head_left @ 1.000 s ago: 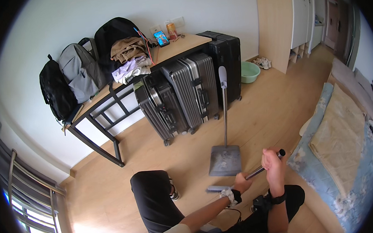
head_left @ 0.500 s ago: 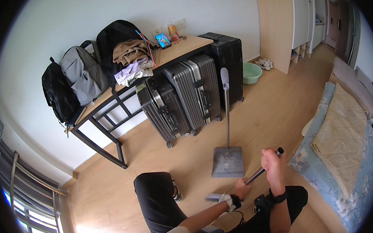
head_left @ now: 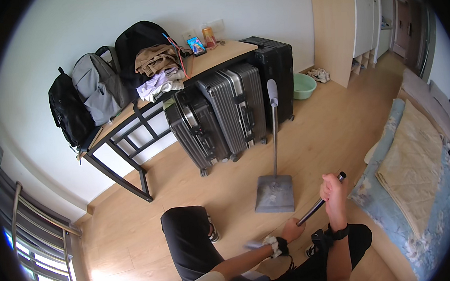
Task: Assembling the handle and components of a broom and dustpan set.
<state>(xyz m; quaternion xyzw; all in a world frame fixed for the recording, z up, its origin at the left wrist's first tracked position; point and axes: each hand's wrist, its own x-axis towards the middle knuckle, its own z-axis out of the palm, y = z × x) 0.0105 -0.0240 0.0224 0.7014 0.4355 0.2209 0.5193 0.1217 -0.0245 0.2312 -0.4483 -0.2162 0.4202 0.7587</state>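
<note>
A broom slants across my lap, held in both hands. My right hand (head_left: pixel 332 189) is wrapped round its dark handle (head_left: pixel 315 210) close to the top end. Lower down, my left hand (head_left: pixel 292 230) grips the same handle. The grey broom head (head_left: pixel 253 245) shows only in part, blurred and half covered by my left wrist, low over the floor. Just beyond my hands stands a grey dustpan (head_left: pixel 274 195) on the floor, its long metal handle (head_left: pixel 275 137) upright with a pale grip on top. Neither hand touches the dustpan.
Behind the dustpan, dark suitcases (head_left: pixel 233 109) stand beside and under a wooden desk (head_left: pixel 225 54) bearing backpacks (head_left: pixel 97 89), clothes (head_left: pixel 159 82) and a phone (head_left: pixel 196 46). A green basin (head_left: pixel 304 86) sits further back. At right is a bed (head_left: pixel 409 165); metal railings (head_left: pixel 39 224) are at left.
Both hands have shifted slightly, the right one up and to the right, with the broom handle. The broom head has moved left and is more blurred and hidden. The dustpan stands where it was.
</note>
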